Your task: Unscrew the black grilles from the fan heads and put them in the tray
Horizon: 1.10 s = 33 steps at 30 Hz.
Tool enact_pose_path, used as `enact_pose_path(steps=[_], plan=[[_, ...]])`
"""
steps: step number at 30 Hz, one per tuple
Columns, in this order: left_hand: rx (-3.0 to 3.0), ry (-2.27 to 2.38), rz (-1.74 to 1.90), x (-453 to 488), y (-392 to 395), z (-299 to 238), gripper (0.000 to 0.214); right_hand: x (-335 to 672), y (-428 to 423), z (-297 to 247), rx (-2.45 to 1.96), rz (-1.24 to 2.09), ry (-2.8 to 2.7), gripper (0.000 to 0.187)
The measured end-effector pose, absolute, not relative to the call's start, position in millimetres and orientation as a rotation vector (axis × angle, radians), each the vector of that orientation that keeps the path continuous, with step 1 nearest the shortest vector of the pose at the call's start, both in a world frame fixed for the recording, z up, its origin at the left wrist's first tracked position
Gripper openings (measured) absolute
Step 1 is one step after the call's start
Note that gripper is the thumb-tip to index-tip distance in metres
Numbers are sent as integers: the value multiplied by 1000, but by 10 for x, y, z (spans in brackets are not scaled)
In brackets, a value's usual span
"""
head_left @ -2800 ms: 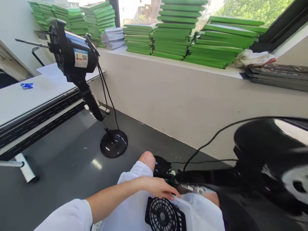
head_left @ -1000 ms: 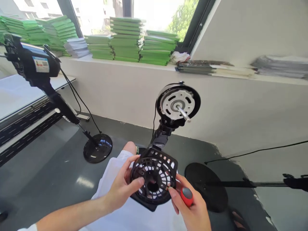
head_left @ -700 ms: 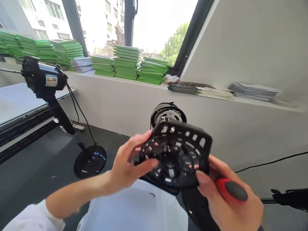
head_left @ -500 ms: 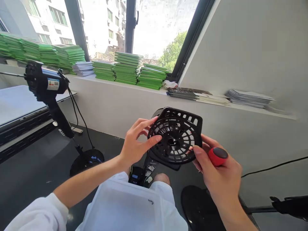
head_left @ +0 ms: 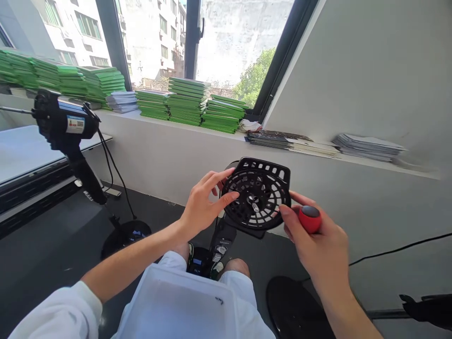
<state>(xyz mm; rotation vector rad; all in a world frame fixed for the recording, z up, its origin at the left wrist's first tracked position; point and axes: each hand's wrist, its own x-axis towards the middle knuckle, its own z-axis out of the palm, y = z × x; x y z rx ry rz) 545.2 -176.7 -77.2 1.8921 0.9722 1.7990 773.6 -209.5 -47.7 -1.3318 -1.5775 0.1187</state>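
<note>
A round black slotted plastic disc (head_left: 243,214) sits in front of a squarish black slotted frame (head_left: 282,173), above a black machine column (head_left: 223,241). A shiny metal shaft (head_left: 254,205) shows at the disc's centre. My left hand (head_left: 203,202) pinches the disc's left edge, thumb on the front face and index finger along the top. At the right edge, my right hand (head_left: 319,249) holds the disc between thumb and fingers. Tucked in that same hand is a tool with a red handle and dark cap (head_left: 310,219); its shaft is hidden.
On my lap rests a whitish plastic box (head_left: 183,306) with small dark screws (head_left: 219,300) inside. A black machine on a stand (head_left: 76,127) is at left, by a table (head_left: 21,146). A black round base (head_left: 296,306) lies lower right. Green booklets (head_left: 187,101) line the sill.
The disc has tilted and shifted slightly left, and the metal shaft at its centre now shows clearly. My right hand has moved left with it, still keeping the red-handled tool.
</note>
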Motion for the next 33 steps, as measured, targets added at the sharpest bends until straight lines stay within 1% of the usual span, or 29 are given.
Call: enact_pose_path(steps=[3,6,8,12,14,18,22,26,30,33], plan=[[1954,995,1909,5485,-1597,-917,40,7718,-1961,-556,-1368,181,-1614,53],[1972,978,2073,5527,-1471,-1020,31,7708,-1856,-639,-1366,199,-1611,51],[1970,917,2106,5564,-1427,-1054,28,7700,-1813,-661,-1357,205,-1601,50],[1885,770,2014,5687,-1406,-1095,37,7658,-1777,-650,-1343,211,-1589,49],[1795,754,2029,5758,-1380,-1108,41,7632,-1769,-655,-1343,170,-1575,49],[1762,707,2071,5834,-1226,-1112,41,7608,-1708,-738,-1374,141,-1499,52],[1839,698,1964,5808,-1100,-1153,43,7635,-1582,-828,-1295,152,-1494,52],[1878,694,1859,5816,-1141,-1271,63,7657,-1510,-880,-1202,268,-1549,50],[1849,718,1993,5923,-1169,-1397,57,7630,-1500,-1001,-1156,401,-1457,60],[1871,715,2106,5962,-1124,-1397,51,7631,-1498,-1099,-1148,397,-1413,61]])
